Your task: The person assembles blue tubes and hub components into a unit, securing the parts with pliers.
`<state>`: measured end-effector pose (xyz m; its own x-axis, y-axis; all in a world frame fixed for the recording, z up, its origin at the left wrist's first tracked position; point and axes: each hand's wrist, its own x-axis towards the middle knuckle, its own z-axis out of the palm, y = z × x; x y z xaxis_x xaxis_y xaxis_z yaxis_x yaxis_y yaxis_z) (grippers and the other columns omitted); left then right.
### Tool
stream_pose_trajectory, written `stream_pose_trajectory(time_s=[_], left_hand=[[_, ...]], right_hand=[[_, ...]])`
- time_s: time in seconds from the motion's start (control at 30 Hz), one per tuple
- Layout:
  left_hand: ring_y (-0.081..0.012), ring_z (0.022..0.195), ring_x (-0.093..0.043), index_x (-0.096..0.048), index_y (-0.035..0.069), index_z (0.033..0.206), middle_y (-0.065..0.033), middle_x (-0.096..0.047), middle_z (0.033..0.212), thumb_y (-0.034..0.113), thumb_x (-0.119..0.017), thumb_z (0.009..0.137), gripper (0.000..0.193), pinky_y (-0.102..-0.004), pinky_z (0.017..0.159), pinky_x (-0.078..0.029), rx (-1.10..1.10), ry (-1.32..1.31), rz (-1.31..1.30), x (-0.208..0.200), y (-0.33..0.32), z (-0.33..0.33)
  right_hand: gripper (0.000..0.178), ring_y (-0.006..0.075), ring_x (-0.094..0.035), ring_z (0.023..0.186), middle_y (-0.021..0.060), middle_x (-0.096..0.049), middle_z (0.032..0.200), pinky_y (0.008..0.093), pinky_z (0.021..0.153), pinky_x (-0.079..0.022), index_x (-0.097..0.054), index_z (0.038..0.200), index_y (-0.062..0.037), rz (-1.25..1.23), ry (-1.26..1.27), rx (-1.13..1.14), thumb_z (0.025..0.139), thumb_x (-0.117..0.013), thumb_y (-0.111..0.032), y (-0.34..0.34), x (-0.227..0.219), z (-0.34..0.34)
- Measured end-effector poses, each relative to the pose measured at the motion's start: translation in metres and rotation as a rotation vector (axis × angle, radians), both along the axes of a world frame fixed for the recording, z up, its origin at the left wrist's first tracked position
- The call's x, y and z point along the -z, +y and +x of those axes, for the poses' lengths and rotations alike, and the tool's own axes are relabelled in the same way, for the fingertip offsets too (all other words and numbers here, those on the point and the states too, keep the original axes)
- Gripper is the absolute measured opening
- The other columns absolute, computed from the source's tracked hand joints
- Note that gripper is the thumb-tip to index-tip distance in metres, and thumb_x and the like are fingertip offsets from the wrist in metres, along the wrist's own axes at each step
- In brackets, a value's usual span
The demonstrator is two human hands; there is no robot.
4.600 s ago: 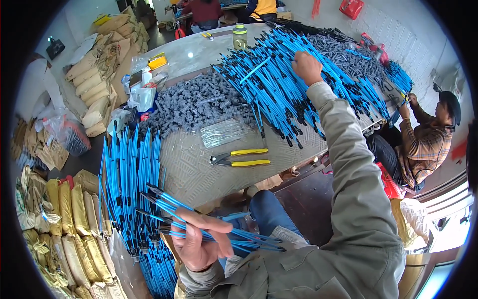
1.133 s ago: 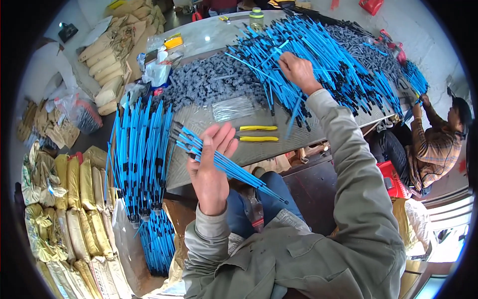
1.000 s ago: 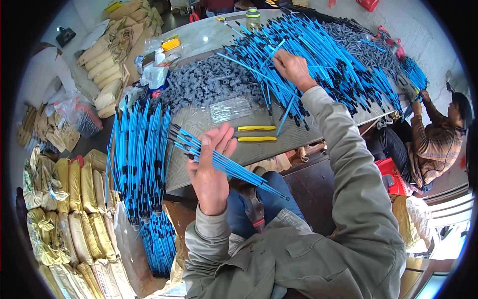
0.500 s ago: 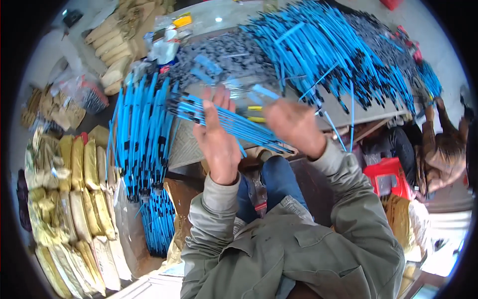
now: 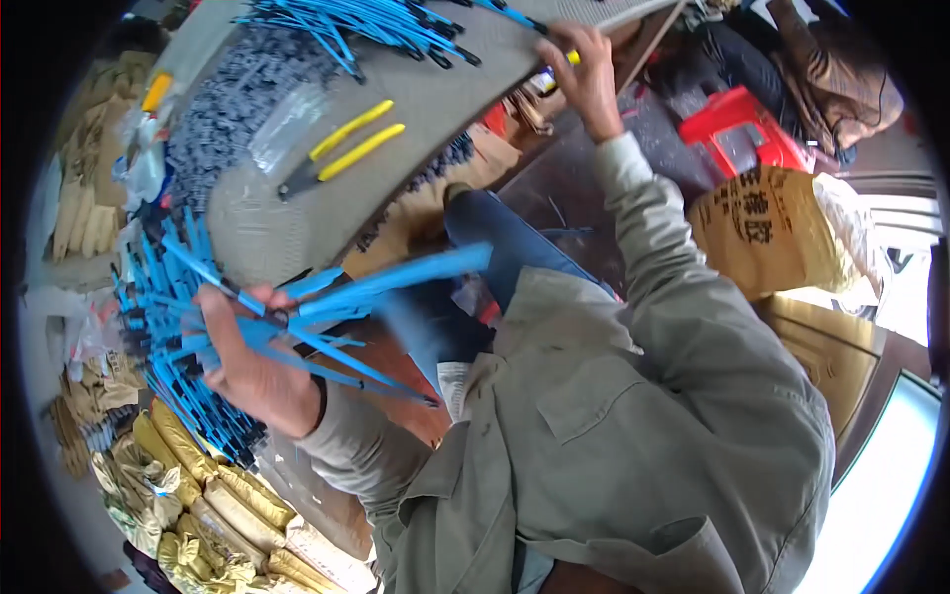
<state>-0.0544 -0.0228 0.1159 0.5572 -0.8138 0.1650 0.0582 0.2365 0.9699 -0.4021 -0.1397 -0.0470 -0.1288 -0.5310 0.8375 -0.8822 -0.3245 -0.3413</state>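
Note:
My left hand [image 5: 255,361] is closed around several long, thin blue strips [image 5: 346,297] with black end pieces. They fan out over my lap, their far ends smeared by motion. Beneath and behind that hand lies a stack of similar strips [image 5: 183,381]. At the table's near edge my right hand [image 5: 586,84] reaches up, thumb and fingers apart. Its fingertips are close to the black end of a single blue strip [image 5: 510,13]; contact cannot be made out. Yellow-handled pliers [image 5: 346,144] lie open on the table [image 5: 341,193].
A big pile of blue strips [image 5: 366,25] covers the far table. Small dark pieces [image 5: 237,104] are heaped at its left, beside a clear plastic bag [image 5: 287,124]. Filled sacks [image 5: 237,510] stand low left. Rightward are a red plastic stool [image 5: 742,129], a yellow sack [image 5: 757,233] and another person [image 5: 841,74].
The view has swung to the right. The bundle that was between both hands is now in my left hand at the left stack. My right hand has moved away toward the far pile.

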Motion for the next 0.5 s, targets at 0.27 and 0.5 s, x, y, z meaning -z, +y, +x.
stream_pose_trajectory(time_s=[0.27, 0.5], left_hand=[[-0.0176, 0.051, -0.054, -0.052, -0.007, 0.086, -0.016, -0.057, 0.064, 0.021, -0.058, 0.085, 0.028, -0.0311, 0.048, -0.049, 0.061, -0.201, -0.017, 0.016, 0.025, -0.044], [-0.0169, 0.054, -0.054, -0.052, -0.005, 0.088, -0.0144, -0.057, 0.064, 0.021, -0.058, 0.087, 0.027, -0.0283, 0.051, -0.047, 0.21, -0.249, -0.213, 0.031, 0.033, -0.07]], right_hand=[[0.033, 0.0145, -0.058, 0.073, 0.0063, -0.06, 0.088, 0.028, 0.058, -0.045, -0.059, 0.094, -0.0009, 0.415, -0.786, -0.984, 0.084, -0.06, -0.033, 0.139, -0.084, 0.069], [0.028, 0.0287, -0.055, 0.065, 0.0071, -0.056, 0.08, 0.039, 0.049, -0.039, -0.056, 0.097, -0.0093, 0.635, -0.2, -0.974, 0.082, -0.061, -0.032, 0.172, -0.05, 0.141]])
